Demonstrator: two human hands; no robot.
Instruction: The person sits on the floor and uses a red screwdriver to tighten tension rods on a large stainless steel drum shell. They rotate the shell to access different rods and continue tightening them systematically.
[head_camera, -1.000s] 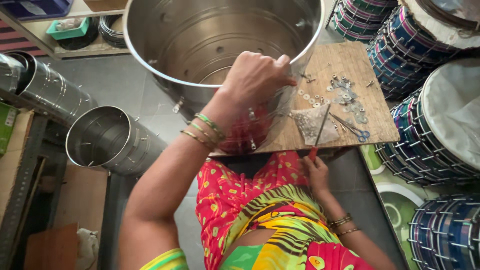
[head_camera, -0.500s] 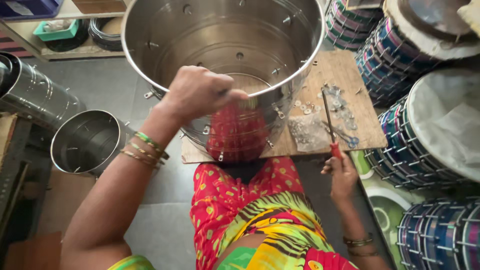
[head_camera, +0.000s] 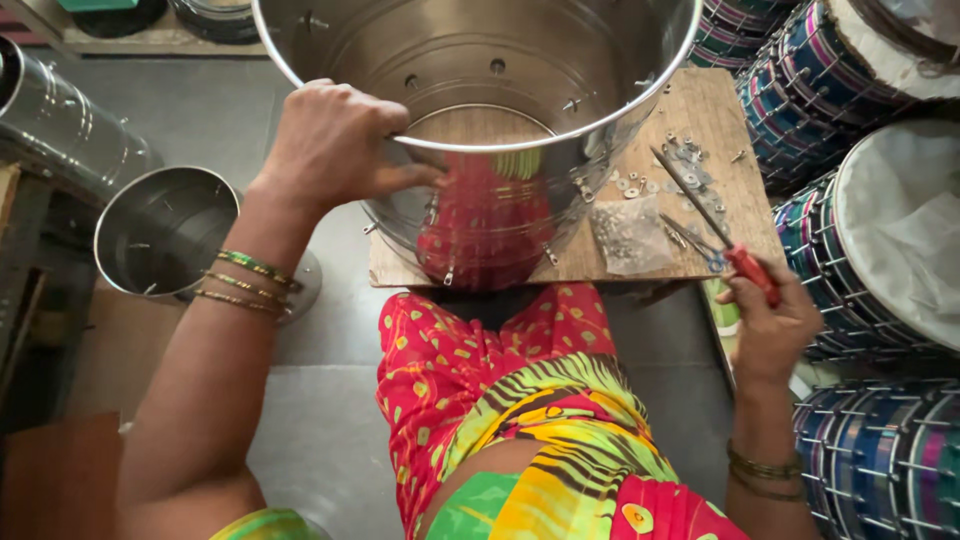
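A large shiny steel drum shell (head_camera: 520, 110) stands on a wooden board (head_camera: 730, 185) in front of me, its open top facing up. My left hand (head_camera: 335, 145) grips the near rim of the shell, fingers curled over the edge. My right hand (head_camera: 770, 320) is low at the board's right corner, closed around the red handle of a screwdriver (head_camera: 700, 210) whose shaft points up and left over the board. Small washers and screws (head_camera: 680, 165) and a clear bag of hardware (head_camera: 630, 235) lie on the board beside the shell.
A smaller steel shell (head_camera: 165, 230) stands on the floor at left, another (head_camera: 60, 130) lies beyond it. Finished drums with blue and purple lacing (head_camera: 870, 200) crowd the right side. My lap in red and yellow cloth (head_camera: 520, 400) is just below the board.
My left hand has shifted left along the shell's rim. My right hand with the screwdriver has moved out to the board's right corner. The view has moved closer.
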